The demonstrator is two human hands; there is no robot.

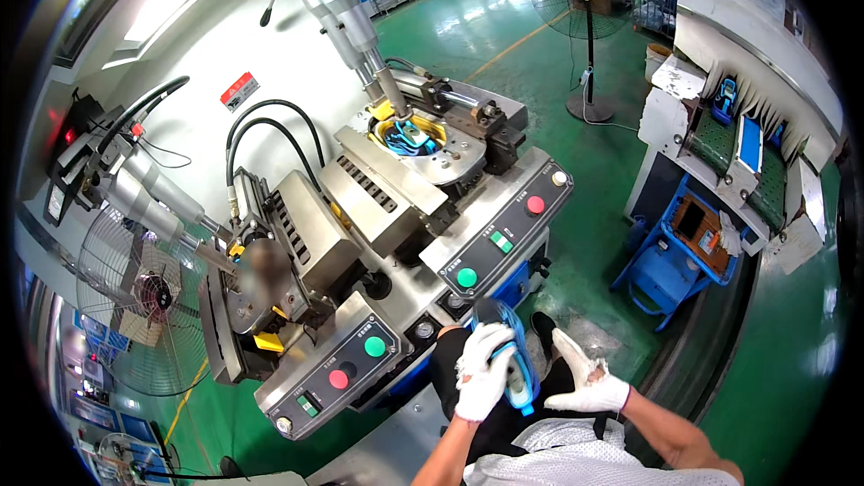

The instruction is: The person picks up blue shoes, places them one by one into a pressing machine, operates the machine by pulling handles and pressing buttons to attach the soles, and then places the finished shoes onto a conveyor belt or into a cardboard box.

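Note:
My left hand (482,369), in a white glove, is closed around a blue shoe (515,369) held upright near my lap. Next to it on the right, my gloved right hand (583,382) is spread open with the fingers pointing up, just beside the shoe and not gripping it. In front of me stands a two-station steel press machine (378,207). Its far station holds a blue shoe piece inside a yellow ring (409,137) under a vertical ram. The near station on the left has a yellow block (268,340).
Two control panels with green and red buttons (504,234) (346,369) face me. A conveyor (747,162) carrying blue pieces runs at the right, with a blue crate (684,252) below it. Standing fans are at the back (580,0) and left (135,297). The floor is green.

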